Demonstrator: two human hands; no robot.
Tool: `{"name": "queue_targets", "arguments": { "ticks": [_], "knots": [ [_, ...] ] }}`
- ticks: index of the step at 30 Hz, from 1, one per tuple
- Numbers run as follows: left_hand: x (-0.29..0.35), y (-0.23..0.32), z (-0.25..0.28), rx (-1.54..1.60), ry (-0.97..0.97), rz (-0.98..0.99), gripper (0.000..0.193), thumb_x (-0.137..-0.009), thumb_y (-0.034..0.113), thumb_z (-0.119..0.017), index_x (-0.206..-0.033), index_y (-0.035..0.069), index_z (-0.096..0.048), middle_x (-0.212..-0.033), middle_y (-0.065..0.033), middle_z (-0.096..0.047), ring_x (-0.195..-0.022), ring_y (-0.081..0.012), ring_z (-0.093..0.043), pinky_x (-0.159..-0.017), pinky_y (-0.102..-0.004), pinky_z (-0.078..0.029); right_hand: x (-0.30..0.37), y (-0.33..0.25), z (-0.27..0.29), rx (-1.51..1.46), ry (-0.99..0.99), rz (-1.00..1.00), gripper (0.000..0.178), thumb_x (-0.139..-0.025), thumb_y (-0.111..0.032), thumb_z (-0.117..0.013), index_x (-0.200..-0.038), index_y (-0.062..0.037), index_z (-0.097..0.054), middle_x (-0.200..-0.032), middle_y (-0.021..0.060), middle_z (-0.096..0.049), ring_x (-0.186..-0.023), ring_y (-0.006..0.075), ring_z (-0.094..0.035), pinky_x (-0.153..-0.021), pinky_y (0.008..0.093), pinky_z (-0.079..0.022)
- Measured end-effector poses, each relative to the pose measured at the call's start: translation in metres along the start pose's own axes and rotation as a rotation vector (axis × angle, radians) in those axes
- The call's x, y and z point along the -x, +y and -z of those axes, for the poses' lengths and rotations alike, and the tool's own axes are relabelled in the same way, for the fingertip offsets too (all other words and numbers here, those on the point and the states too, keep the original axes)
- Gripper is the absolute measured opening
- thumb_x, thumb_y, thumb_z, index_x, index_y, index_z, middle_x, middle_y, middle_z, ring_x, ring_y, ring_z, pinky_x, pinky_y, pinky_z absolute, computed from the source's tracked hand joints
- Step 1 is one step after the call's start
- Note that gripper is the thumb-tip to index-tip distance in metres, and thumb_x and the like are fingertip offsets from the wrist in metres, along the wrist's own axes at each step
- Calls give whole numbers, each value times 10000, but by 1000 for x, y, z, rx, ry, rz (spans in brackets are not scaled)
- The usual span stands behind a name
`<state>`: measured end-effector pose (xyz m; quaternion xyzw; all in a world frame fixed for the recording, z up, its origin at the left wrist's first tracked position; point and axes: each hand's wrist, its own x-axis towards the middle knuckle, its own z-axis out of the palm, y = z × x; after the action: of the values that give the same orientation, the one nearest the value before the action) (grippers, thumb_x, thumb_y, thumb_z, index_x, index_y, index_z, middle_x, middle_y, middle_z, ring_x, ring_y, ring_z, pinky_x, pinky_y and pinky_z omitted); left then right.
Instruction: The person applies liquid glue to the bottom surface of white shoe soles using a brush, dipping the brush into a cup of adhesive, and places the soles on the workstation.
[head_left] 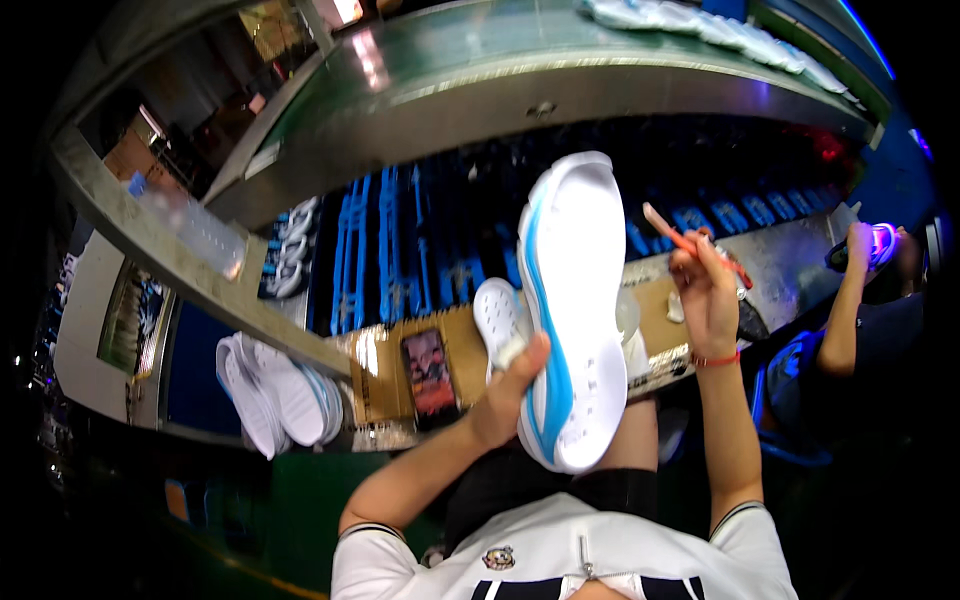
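Note:
My left hand [505,395] is closed on the edge of a large white shoe sole [580,310] with a light blue sidewall. The sole stands nearly upright, its hollow inner face toward me. Something small and white shows by that thumb; I cannot make out what. To the sole's right, my right hand [708,300] is raised, fingers closed round a slim orange-red brush [670,229]. Its pale tip points up and left, apart from the sole. Behind my left hand, a smaller white perforated sole piece [497,318] is partly hidden.
A phone [430,375] lies on cardboard [378,385] along the bench. Several white soles [285,395] are stacked at left, near a metal post [200,265] and plastic bottle [190,228]. Blue racks stand beneath a green conveyor [480,50]. Another person's hand [860,245] works at right.

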<state>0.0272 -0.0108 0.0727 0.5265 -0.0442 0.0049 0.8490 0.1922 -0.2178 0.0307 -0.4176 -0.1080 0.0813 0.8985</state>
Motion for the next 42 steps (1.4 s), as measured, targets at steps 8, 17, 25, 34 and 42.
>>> {"name": "queue_targets", "arguments": {
  "ticks": [8, 17, 25, 34, 42],
  "knots": [
    [-279, 189, 27, 528, -362, -201, 522, -931, 415, -417, -1320, 79, -327, -1101, -192, -541, -1003, -312, -574, -875, -557, -442, 41, 1, -9, -29, -6, -120, 233, -927, -190, -522, -1024, 7, -600, -812, 90, -676, -769, 144, -639, -755, 259, -465],
    [3, 43, 69, -1136, 18, -262, 262, -862, 191, -641, -1080, 47, -615, -853, -39, -679, -711, -113, -629, -674, -245, -509, 97, 28, -7, 130, -43, -158, 246, -943, -143, -482, -1095, 29, -571, -788, 111, -662, -733, 139, -616, -691, 236, -426],
    [243, 36, 246, -1219, 1519, -611, 382, -888, 28, -568, -1249, -8, -449, -1119, -95, -572, -1008, -167, -559, -901, -283, -441, 112, 65, -48, 199, -244, -275, 339, -983, -227, -400, -964, 42, -605, -763, 107, -641, -684, 151, -591, -681, 256, -435],
    [329, 66, 353, -640, 1440, 73, 480, -803, 319, -718, -1086, -54, -610, -1009, -75, -643, -904, -147, -588, -793, -258, -433, 145, 186, -184, 383, -690, -589, 352, -979, -272, -423, -948, -5, -649, -787, 81, -673, -718, 130, -605, -657, 283, -471],
    [328, 92, 361, -716, 1188, 268, 497, -734, 278, -770, -1061, -63, -616, -985, -79, -646, -896, -166, -595, -833, -296, -421, 184, 346, -259, 526, -744, -784, 518, -866, -469, -545, -841, 45, -602, -643, 155, -638, -486, 163, -600, -481, 325, -441]
  ]
}}
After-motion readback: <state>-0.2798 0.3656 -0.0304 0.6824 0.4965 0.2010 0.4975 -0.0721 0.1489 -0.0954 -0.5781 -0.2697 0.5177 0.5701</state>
